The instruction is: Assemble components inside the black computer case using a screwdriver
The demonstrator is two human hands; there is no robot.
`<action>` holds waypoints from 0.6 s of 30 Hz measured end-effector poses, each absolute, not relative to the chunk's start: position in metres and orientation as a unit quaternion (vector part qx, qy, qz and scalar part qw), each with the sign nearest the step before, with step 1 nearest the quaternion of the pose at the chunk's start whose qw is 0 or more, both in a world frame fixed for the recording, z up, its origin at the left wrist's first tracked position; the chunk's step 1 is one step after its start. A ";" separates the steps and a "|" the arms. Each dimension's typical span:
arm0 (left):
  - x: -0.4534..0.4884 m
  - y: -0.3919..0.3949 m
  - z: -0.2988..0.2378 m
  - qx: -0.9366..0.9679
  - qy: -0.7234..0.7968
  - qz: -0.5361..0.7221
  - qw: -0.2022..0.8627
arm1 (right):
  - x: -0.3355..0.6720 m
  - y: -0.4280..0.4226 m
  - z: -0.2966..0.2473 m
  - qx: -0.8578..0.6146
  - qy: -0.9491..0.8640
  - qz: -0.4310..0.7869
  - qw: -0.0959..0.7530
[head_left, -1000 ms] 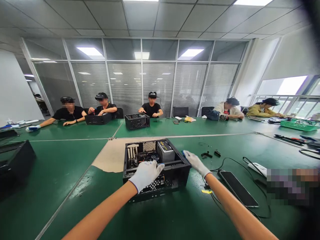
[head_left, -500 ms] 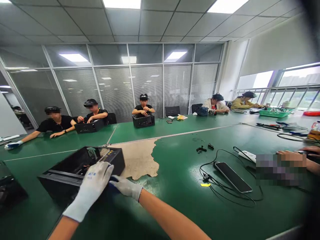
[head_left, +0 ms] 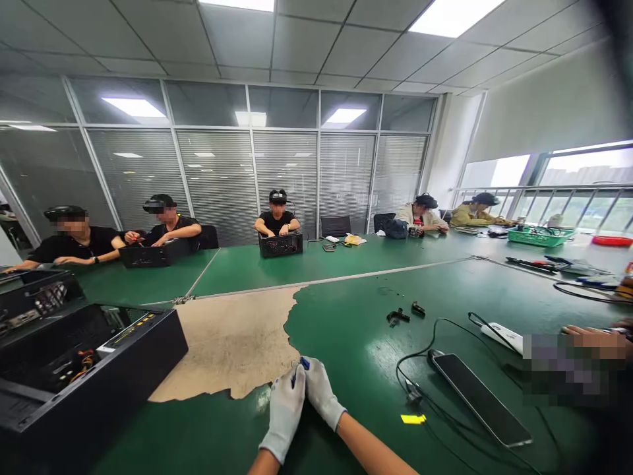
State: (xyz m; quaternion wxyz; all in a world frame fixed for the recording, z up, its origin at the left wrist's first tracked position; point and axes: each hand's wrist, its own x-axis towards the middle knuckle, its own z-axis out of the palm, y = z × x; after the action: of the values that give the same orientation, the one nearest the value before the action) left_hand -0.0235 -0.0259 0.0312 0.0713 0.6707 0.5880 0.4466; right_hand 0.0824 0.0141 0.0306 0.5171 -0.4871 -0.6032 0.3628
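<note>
My left hand (head_left: 285,408), in a white glove with blue on the palm side, is over the green table (head_left: 346,316). Beside it, touching at the fingertips, is my right hand (head_left: 320,393) in a matching glove. The fingers of both are closed together, and anything between them is hidden or too small to name. To their left stands a black computer case (head_left: 113,369), its top side uncovered, with coloured wires and a power supply (head_left: 131,333) inside. Just beyond my fingertips is a tan bare patch (head_left: 232,336) of the tabletop with ragged edges.
A phone (head_left: 479,399), black cables (head_left: 420,349), a yellow tag (head_left: 413,419) and small black parts (head_left: 398,317) lie on the right. Another person's hand (head_left: 596,340) is at the far right. Across the table, several people sit, some with computer cases (head_left: 281,245). A green basket (head_left: 539,235) stands farther back.
Both my hands have left the computer case and come together to its right, over the table. The view has shifted, so the case now appears farther left and larger.
</note>
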 end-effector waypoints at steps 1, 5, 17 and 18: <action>-0.019 -0.024 0.028 0.659 0.586 0.458 0.112 | 0.084 0.018 0.024 -0.484 -0.608 0.365 0.513; -0.020 -0.025 0.029 0.608 0.568 0.487 0.266 | 0.080 0.024 0.005 -0.495 -0.604 0.348 0.518; -0.023 -0.028 0.037 0.594 0.575 0.473 0.305 | 0.082 0.021 0.007 -0.513 -0.591 0.347 0.518; -0.022 -0.028 0.038 0.594 0.575 0.470 0.309 | 0.082 0.021 0.006 -0.514 -0.589 0.350 0.516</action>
State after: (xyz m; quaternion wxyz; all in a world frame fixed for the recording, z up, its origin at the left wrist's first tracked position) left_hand -0.0224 -0.0285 0.0384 0.3090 0.5941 0.5749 0.4702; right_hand 0.0818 0.0206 0.0060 0.5161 -0.5138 -0.5892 0.3499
